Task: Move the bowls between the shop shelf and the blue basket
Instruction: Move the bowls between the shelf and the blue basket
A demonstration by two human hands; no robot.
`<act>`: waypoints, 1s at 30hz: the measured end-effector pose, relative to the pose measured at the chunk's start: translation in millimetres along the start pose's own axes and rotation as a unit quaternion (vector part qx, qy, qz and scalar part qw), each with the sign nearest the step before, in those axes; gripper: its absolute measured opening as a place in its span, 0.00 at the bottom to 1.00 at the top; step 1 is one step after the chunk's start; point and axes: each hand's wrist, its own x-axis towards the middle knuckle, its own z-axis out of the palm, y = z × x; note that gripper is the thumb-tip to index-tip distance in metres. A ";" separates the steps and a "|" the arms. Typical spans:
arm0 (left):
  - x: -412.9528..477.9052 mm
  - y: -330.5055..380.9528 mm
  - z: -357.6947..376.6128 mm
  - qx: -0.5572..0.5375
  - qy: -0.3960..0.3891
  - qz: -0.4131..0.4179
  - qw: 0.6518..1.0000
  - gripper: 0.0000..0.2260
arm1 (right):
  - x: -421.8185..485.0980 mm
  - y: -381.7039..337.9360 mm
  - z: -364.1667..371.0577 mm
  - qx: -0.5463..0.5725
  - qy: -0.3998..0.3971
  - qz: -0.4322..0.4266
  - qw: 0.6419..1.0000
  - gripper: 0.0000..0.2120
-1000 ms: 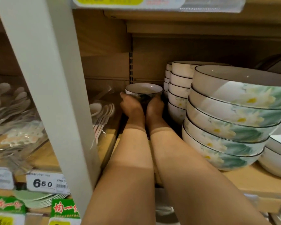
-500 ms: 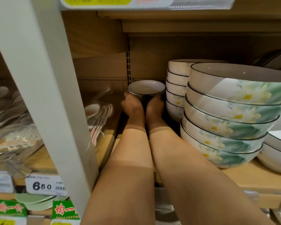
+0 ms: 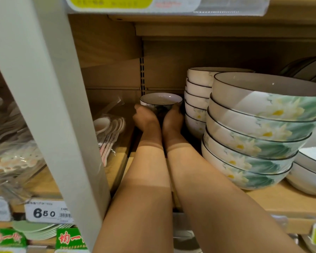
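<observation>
— Where are the hands?

— Both reach deep into the shelf, forearms side by side and nearly parallel. The left hand [image 3: 146, 118] and the right hand [image 3: 172, 118] sit close together, wrists almost touching, backs of the hands towards the camera.

— Holding anything?

— Yes. Each one grips a side of the small bowl [image 3: 161, 100], left hand on its left wall, right hand on its right, fingers curled round the dark outside below the rim. The fingertips are hidden behind the bowl.

— Is the bowl lifted or set down?

— I cannot tell; the hands cover its foot. It stands upright, mouth up, near the back panel of the wooden shelf [image 3: 281, 199].

— What is next to it?

— Just to its right, a rear stack of white bowls [image 3: 197, 99], close to the right hand. In front of that, a stack of large flowered bowls [image 3: 254, 136], beside the right forearm. To the left, packed spoons [image 3: 109, 132] lie on the board near the left wrist.

— And further out?

— A white upright post [image 3: 49, 106] crosses the left foreground, with a price tag [image 3: 44, 212] reading 650 at its base.
</observation>
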 end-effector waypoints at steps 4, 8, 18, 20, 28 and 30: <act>-1.8 0.3 -1.7 -0.028 -0.016 -0.022 0.999 0.20 | 0.5 1.6 1.9 0.055 -0.016 0.015 0.998 0.21; -14.9 5.7 -9.6 0.056 0.014 0.025 0.998 0.16 | -9.4 -0.4 -1.6 0.146 -0.060 0.052 0.986 0.23; -88.9 21.2 -61.5 0.280 -0.020 0.057 0.958 0.17 | -76.2 -19.1 -31.9 0.105 -0.121 0.122 0.979 0.29; -103.4 25.3 -70.3 0.271 -0.037 0.048 0.961 0.18 | -93.6 -26.2 -42.1 0.114 -0.144 0.157 0.970 0.28; -182.0 27.4 -138.9 0.235 -0.191 0.049 0.952 0.10 | -176.5 -60.4 -112.4 -0.010 -0.185 0.144 0.972 0.21; -206.4 31.2 -160.1 0.231 -0.251 0.052 0.939 0.12 | -198.8 -70.1 -135.0 -0.005 -0.205 0.135 0.969 0.20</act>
